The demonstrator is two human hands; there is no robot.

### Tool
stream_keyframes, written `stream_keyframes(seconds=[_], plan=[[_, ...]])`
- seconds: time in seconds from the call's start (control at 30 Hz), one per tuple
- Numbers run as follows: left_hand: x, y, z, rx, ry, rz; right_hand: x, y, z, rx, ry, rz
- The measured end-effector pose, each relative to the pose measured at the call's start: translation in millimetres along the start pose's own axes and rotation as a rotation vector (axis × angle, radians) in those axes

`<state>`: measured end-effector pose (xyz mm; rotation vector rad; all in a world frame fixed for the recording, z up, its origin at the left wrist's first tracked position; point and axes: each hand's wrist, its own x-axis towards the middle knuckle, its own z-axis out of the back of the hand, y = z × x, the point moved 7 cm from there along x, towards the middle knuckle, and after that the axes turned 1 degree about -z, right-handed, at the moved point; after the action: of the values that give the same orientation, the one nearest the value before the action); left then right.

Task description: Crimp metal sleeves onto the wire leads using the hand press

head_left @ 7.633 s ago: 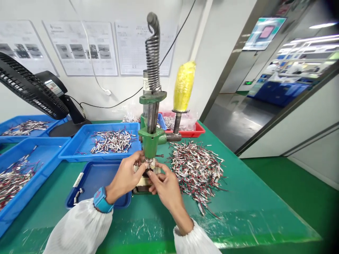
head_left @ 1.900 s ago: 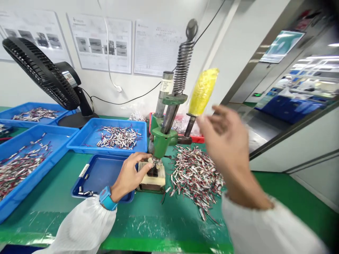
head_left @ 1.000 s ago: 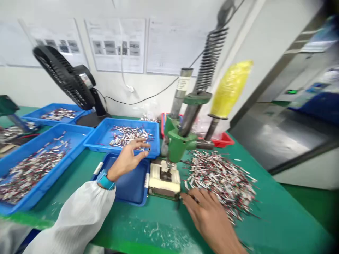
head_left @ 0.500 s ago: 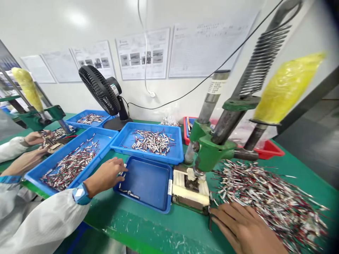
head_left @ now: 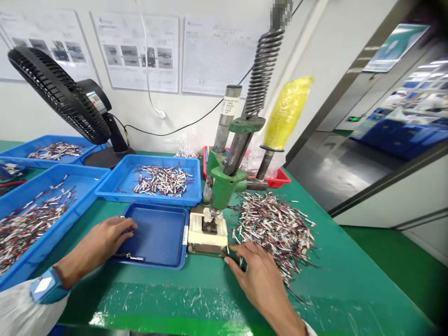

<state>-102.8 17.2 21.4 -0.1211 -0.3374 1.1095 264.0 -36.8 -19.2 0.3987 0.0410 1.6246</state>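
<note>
My left hand [head_left: 108,235], a blue band at its wrist, rests over the left edge of a shallow dark blue tray [head_left: 161,235]. Its thumb and index finger are apart, with nothing visible between them. Just below it in the tray lies a small metal-ended part [head_left: 135,257]. Beside the front right corner of a green hand press [head_left: 224,186], my right hand [head_left: 261,268] pinches a small wired component [head_left: 228,250]. The press's cream-coloured base [head_left: 206,240] stands between the hands. Right of it, a heap of white-and-red wired components [head_left: 276,228] reaches my right hand's fingers.
Blue bins [head_left: 157,200] with more wired components stand behind and to the left. A black fan [head_left: 59,93] is at the back left. The press has a yellow-wrapped handle [head_left: 287,112] and a tall spring [head_left: 264,70]. A red tray [head_left: 280,178] sits behind it.
The view has swung right, so the neighbouring person's hands have left the picture. My left hand stays at the dark blue tray's edge, my right hand at the press's corner.
</note>
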Motion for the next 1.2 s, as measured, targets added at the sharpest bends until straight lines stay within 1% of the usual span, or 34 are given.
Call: stream_keyframes(seconds=[0.1,0.2,0.33,0.43,0.5,0.63,0.83,1.07,1.13,1.2], plan=[[5.1,-19.9,-6.0,-0.219,-0.059,0.033,2.0,-4.6,-1.9,0.069,0.044,-0.087],[12.8,-45.1,-10.9,-0.384,-0.149,0.051,2.0,-7.5,0.5,0.03,0.007,-0.129],[21.5,-72.0,-19.5,-0.546,-0.221,0.08,-1.6,-5.7,3.5,-0.068,-0.113,-0.089],[26.8,-85.4,-26.0,-0.661,-0.245,0.106,-3.8,-2.2,2.0,-0.141,-0.188,-0.046],[29.8,-92.2,-29.5,-0.729,-0.259,0.119,-3.1,-0.5,0.4,-0.174,-0.214,-0.038],[34.1,-100.2,-33.5,-0.818,-0.288,0.145,0.2,2.6,0.6,-0.183,-0.24,-0.039],[37.0,-104.4,-34.0,-0.854,-0.302,0.145,-1.8,11.4,4.6,-0.194,-0.262,-0.01],[38.0,-100.1,-41.5,-0.862,-0.282,0.149,11.1,12.4,3.1,-0.224,-0.205,-0.057],[37.8,-98.0,-43.2,-0.877,-0.28,0.162,13.3,11.0,8.7,-0.194,-0.228,-0.062],[37.9,-96.5,-44.6,-0.91,-0.277,0.185,11.8,11.5,21.8,-0.11,-0.318,-0.063]])
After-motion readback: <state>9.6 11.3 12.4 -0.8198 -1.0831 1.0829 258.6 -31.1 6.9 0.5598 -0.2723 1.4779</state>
